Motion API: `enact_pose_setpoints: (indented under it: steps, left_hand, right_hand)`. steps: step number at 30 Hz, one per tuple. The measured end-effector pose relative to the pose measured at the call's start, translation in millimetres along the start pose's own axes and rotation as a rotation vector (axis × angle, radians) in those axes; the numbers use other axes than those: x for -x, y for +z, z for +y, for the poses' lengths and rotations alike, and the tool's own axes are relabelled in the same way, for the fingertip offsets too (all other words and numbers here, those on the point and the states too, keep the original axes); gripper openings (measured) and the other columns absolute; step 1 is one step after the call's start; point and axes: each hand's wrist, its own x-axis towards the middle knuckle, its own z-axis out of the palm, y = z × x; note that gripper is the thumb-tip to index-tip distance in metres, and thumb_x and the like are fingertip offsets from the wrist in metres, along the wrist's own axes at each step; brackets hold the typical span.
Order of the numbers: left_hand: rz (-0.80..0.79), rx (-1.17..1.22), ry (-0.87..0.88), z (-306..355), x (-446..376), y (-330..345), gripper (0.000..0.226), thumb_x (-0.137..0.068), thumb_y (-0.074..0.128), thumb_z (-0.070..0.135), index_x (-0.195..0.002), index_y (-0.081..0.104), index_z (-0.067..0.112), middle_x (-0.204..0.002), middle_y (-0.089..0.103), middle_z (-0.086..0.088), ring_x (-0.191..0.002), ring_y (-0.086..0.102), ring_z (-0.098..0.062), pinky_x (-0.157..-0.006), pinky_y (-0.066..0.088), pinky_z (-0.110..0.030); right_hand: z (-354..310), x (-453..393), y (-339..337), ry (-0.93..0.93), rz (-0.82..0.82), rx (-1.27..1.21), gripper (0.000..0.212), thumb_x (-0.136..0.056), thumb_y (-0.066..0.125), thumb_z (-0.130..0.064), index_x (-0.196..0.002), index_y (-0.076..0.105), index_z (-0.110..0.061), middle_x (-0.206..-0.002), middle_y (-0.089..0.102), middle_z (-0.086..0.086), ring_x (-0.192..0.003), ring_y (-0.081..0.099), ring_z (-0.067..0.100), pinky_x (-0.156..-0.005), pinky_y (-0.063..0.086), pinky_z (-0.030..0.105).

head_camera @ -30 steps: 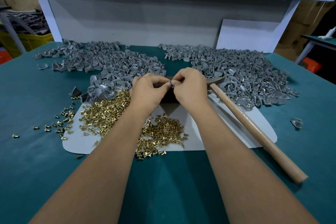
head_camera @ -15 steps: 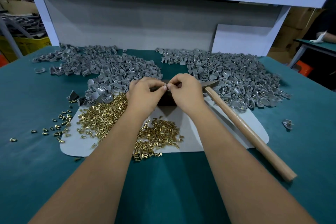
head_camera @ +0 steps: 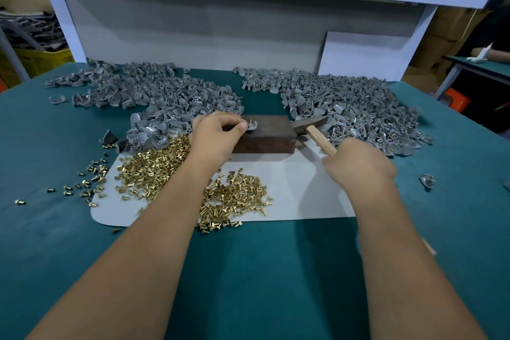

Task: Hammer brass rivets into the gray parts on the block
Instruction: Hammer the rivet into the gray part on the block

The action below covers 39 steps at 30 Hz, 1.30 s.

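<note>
A dark brown block (head_camera: pixel 269 135) stands on a pale mat (head_camera: pixel 303 196) in the middle of the green table. On its top left lies a gray part (head_camera: pixel 252 126) with a brass rivet (head_camera: pixel 250 121) standing upright in it. My left hand (head_camera: pixel 216 135) pinches that part at the block's left end. My right hand (head_camera: pixel 358 164) grips the wooden handle of the hammer (head_camera: pixel 321 138), whose dark head (head_camera: pixel 310 122) lies just right of the block. Loose brass rivets (head_camera: pixel 237 196) are heaped on the mat in front of the block.
Two large heaps of gray parts lie behind the block, one at the left (head_camera: pixel 154 96) and one at the right (head_camera: pixel 353 107). More rivets (head_camera: pixel 154 165) spread over the mat's left and onto the cloth. A single gray part (head_camera: pixel 427 181) lies far right. White shelf legs (head_camera: pixel 62 14) stand behind.
My right hand left the block and moved right and back onto the hammer handle. The block and the part with its rivet are now uncovered. My left hand stays at the part.
</note>
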Motion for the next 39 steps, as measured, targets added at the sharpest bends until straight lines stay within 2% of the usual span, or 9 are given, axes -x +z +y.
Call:
enact_pose_setpoints:
  steps: [5, 10, 14, 18, 22, 28, 33, 37, 39]
  left_hand:
    - [0.103, -0.102, -0.001, 2.5, 5.3, 2.8, 0.005, -0.089, 0.069, 0.037, -0.086, 0.070, 0.041, -0.086, 0.050, 0.029, -0.124, 0.032, -0.019, -0.108, 0.029, -0.043]
    - [0.113, -0.196, -0.023, 4.3, 5.0, 3.0, 0.006, -0.088, 0.066, 0.043, -0.084, 0.064, 0.047, -0.101, 0.059, 0.022, -0.128, 0.031, -0.017, -0.100, 0.019, -0.038]
    - [0.117, -0.194, -0.029, 3.9, 5.7, 3.6, 0.003, -0.088, 0.067, 0.043, -0.085, 0.067, 0.044, -0.107, 0.064, 0.020, -0.127, 0.033, -0.018, -0.100, 0.020, -0.040]
    - [0.105, -0.229, -0.013, 3.5, 4.6, 3.5, 0.002, -0.087, 0.067, 0.044, -0.087, 0.068, 0.046, -0.110, 0.064, 0.022, -0.127, 0.036, -0.018, -0.095, 0.020, -0.038]
    - [0.126, -0.234, -0.009, 3.0, 4.9, 3.8, 0.005, -0.085, 0.069, 0.043, -0.090, 0.070, 0.045, -0.103, 0.058, 0.027, -0.126, 0.036, -0.017, -0.089, 0.014, -0.034]
    - [0.144, -0.206, -0.022, 2.3, 3.9, 5.4, 0.007, -0.085, 0.072, 0.039, -0.091, 0.076, 0.038, -0.095, 0.060, 0.025, -0.124, 0.037, -0.015, -0.094, 0.017, -0.037]
    - [0.127, -0.152, -0.038, 2.5, 3.7, 2.7, 0.004, -0.085, 0.072, 0.041, -0.084, 0.072, 0.044, -0.086, 0.057, 0.029, -0.123, 0.036, -0.012, -0.086, 0.012, -0.032]
    - [0.140, -0.267, -0.020, 1.2, 2.5, 4.0, 0.010, -0.085, 0.070, 0.044, -0.092, 0.076, 0.039, -0.099, 0.065, 0.025, -0.123, 0.037, -0.013, -0.087, 0.013, -0.034]
    - [0.141, -0.239, -0.023, 1.4, 2.3, 3.0, 0.007, -0.085, 0.071, 0.044, -0.090, 0.075, 0.042, -0.100, 0.066, 0.025, -0.123, 0.036, -0.013, -0.086, 0.013, -0.034]
  right_hand:
    - [-1.8, 3.1, -1.6, -0.039, 0.108, -0.096, 0.018, -0.093, 0.057, -0.029, -0.085, 0.050, -0.014, -0.064, 0.041, 0.000, -0.067, 0.045, 0.028, -0.058, 0.032, 0.029]
    - [-11.8, 10.0, -17.3, -0.106, 0.303, -0.078, 0.007, -0.094, 0.053, -0.023, -0.100, 0.051, -0.019, -0.067, 0.045, 0.000, -0.062, 0.043, 0.025, -0.054, 0.029, 0.029]
    - [-14.4, 16.5, -24.8, -0.153, 0.378, -0.112, 0.026, -0.096, 0.050, -0.019, -0.119, 0.055, -0.032, -0.079, 0.051, 0.000, -0.068, 0.044, 0.026, -0.056, 0.030, 0.030]
    - [-19.3, 27.8, -28.5, -0.282, 0.462, -0.203, 0.037, -0.098, 0.047, -0.026, -0.131, 0.048, -0.043, -0.092, 0.064, 0.001, -0.072, 0.050, 0.026, -0.058, 0.033, 0.030]
    - [-31.9, 41.0, -15.7, -0.329, 0.467, -0.141, 0.042, -0.097, 0.048, -0.029, -0.134, 0.043, -0.047, -0.093, 0.065, 0.001, -0.073, 0.057, 0.028, -0.055, 0.028, 0.029]
    - [-39.1, 49.3, -7.3, -0.303, 0.623, -0.176, 0.044, -0.096, 0.053, -0.026, -0.135, 0.046, -0.046, -0.073, 0.041, -0.002, -0.058, 0.033, 0.019, -0.048, 0.008, 0.022]
    - [-44.0, 51.1, -2.1, -0.359, 0.473, -0.053, 0.054, -0.095, 0.051, -0.023, -0.139, 0.035, -0.049, -0.078, 0.042, -0.002, -0.062, 0.038, 0.020, -0.046, 0.016, 0.025]
    - [-48.7, 57.4, -5.4, -0.346, 0.590, -0.169, 0.057, -0.085, 0.065, -0.015, -0.135, 0.050, -0.039, -0.070, 0.051, 0.002, -0.057, 0.036, 0.019, -0.047, 0.014, 0.021]
    - [-49.5, 56.8, -2.8, -0.364, 0.584, -0.106, 0.058, -0.086, 0.064, -0.016, -0.136, 0.048, -0.040, -0.072, 0.051, 0.002, -0.058, 0.035, 0.019, -0.048, 0.019, 0.024]
